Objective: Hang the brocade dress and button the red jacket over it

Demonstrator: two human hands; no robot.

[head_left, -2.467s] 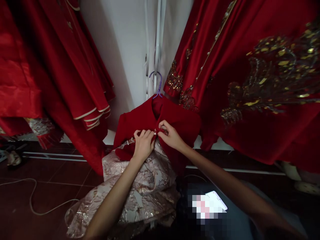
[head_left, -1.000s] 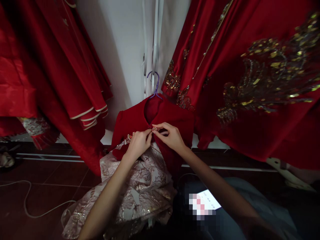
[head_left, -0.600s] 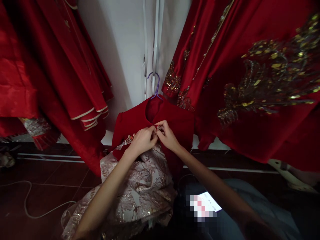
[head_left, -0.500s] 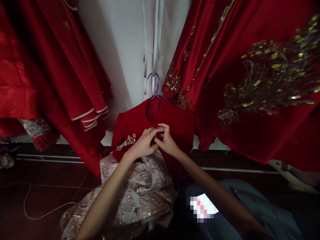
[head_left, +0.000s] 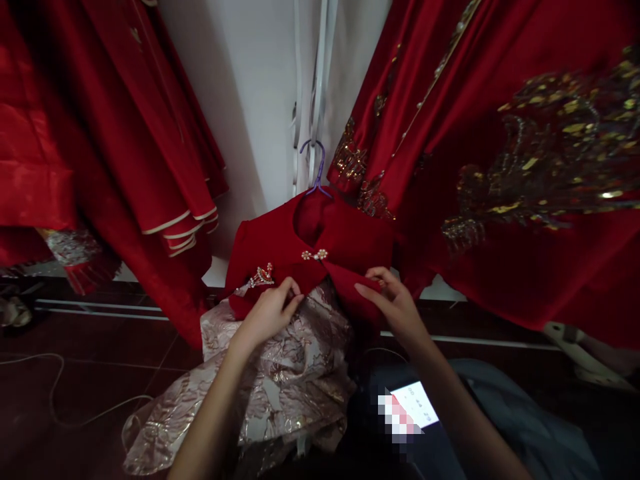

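Jacket [head_left: 270,235]: hangs in front of the person, its lower front just beyond and between the two hands, its shoulders and neck farther off.
Front edges: below the clasp [head_left: 315,257] they spread apart, so this lower part looks undone; at the clasp they meet.
Progress: judging by how it lies, one fastening is done, since the two flower ends of the clasp appear joined; whether any other fastening is left on the front cannot be told.
Brocade [head_left: 280,373]: pale and patterned, bunched nearest the person, below and partly under the jacket.
Left hand [head_left: 270,312]: at the jacket's lower edge, over the brocade, fingers curled in toward the thumb; whether cloth is caught between them cannot be told.
Right hand [head_left: 399,310]: well apart from the left, it appears to pinch the right front panel between thumb and fingers, drawing it outward.
Brooch [head_left: 263,275]: beaded, on the left front, just beyond the left hand.
Clasp position: beyond both hands, touched by neither.
Hanger [head_left: 321,167]: purple, rising from the neck.
Gowns [head_left: 525,267]: red, hanging on either side.
Wall [head_left: 240,100]: pale, behind everything.
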